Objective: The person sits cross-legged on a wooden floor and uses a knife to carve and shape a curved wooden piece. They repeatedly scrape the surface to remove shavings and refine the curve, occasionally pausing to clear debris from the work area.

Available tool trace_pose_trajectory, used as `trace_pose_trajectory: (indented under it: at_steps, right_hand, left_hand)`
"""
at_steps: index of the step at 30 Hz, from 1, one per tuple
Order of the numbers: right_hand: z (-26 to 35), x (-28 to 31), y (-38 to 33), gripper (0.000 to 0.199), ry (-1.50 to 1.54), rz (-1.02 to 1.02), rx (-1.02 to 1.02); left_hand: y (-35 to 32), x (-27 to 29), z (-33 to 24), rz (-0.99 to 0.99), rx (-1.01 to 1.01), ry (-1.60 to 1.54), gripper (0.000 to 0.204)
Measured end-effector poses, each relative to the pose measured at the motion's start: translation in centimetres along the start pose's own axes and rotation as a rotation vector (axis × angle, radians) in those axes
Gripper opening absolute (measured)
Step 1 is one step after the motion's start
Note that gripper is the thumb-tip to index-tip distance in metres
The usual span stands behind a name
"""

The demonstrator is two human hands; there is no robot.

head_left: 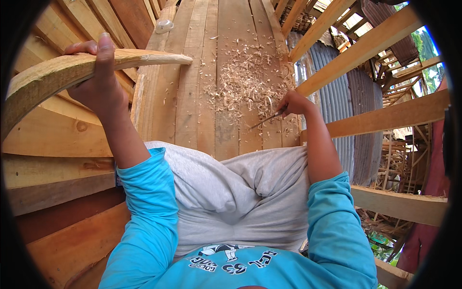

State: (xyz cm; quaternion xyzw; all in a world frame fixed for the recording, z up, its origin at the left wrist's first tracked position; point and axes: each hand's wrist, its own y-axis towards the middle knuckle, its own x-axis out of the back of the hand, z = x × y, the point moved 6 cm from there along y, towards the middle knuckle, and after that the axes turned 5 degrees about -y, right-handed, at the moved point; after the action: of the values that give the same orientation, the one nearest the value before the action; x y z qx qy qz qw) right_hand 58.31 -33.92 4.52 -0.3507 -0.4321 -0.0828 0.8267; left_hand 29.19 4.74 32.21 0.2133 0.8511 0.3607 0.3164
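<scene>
My left hand [102, 77] is closed around a long curved piece of wood [139, 57], thumb on top, holding it up at the left. Its slim pale end points right over the plank floor, while the thicker part bends down toward the left rim of the view. On the other side, my right hand [294, 104] grips a knife [267, 119] with a thin dark blade. That blade points down and left, apart from the wood and low over the boards. Curled wood shavings [248, 79] lie scattered beside and beyond my right hand.
I sit on a plank floor [195, 103] between a wall of boards [62, 132] on the left and open wooden rails [385, 115] on the right. Corrugated metal sheets [337, 96] stand beyond the rails. A small clear plastic container [164, 26] rests at the far left of the floor.
</scene>
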Motion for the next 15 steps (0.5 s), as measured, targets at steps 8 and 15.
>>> trace_pose_trajectory:
  at_steps: [8, 15]
  right_hand:
    - [-2.6, 2.5, -1.1, 0.031, 0.058, -0.421, -0.093]
    - [-6.1, 1.2, -2.5, 0.036, 0.045, -0.144, -0.303]
  left_hand:
    - [0.0, 0.2, 0.0, 0.004, -0.008, -0.007, 0.021]
    - [0.1, 0.4, 0.3, 0.014, 0.014, -0.006, 0.021]
